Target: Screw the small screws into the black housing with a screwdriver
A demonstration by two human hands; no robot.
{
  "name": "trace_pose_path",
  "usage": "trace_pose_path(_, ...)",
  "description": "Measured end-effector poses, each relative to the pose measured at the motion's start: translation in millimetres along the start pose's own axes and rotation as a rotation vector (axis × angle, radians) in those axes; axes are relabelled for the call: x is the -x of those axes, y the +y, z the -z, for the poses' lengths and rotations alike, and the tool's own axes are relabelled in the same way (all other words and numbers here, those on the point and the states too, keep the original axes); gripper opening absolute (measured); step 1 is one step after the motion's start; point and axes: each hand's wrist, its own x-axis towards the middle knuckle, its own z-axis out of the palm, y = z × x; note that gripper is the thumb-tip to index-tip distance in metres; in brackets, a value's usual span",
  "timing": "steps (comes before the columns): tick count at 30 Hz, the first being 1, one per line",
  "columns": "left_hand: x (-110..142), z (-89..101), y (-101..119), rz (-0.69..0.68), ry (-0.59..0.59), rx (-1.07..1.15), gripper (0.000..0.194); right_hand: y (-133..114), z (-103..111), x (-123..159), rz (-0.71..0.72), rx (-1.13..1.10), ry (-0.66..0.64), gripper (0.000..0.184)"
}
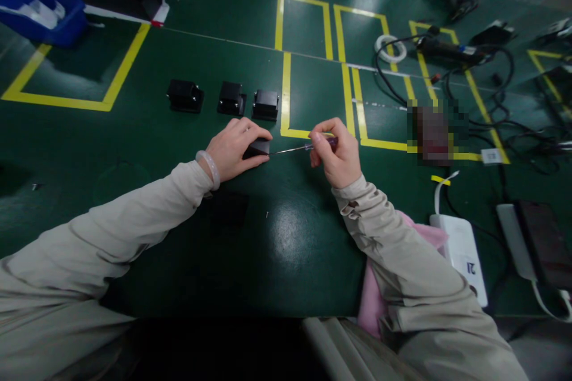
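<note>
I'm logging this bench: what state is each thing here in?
Left hand, gripping
Black block, held in the left hand
Right hand, gripping
Screwdriver, in the right hand, tip at the black block
Other three black pieces, unheld, roughly in a row
Blue bin, open, white items inside
Pink cloth, partly hidden by the right sleeve

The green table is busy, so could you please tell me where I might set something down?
Bare room: inside the yellow outline right of the three black blocks, and between those blocks and the left sleeve. Crowded: around the screwdriver, and at right among black cables and a white box.
</note>
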Motion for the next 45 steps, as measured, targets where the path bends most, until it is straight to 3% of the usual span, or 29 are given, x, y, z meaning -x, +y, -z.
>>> trace_pose_path(7, 0.4, -1.0, -0.8, 0.004, 0.003, 0.014, 0.036, -1.1, -0.1, -1.0, 0.018, -0.017, -0.012, 0.047)
trace_pose_path(14, 0.3, -0.3, 0.3, 0.002, 0.003, -0.003, 0.036, -1.5, 0.0, -0.5, -0.019, -0.029, -0.003, 0.038)
trace_pose_path(20, 0.2, 0.3, 1.2, 0.015, -0.005, -0.002, 0.036, -1.5, 0.3, -1.4, 0.016, -0.038, -0.005, 0.048)
trace_pose_path(40, 0.9, -0.6, -1.1, -0.007, 0.002, -0.005, 0.037, 3.7, -0.2, 0.6, 0.006, -0.073, -0.011, 0.032)
trace_pose_path(45, 1.0, -0.8, -1.3, -0.006, 0.002, -0.002, 0.037, 2.3, 0.6, -0.7, 0.054, -0.072, -0.009, 0.038)
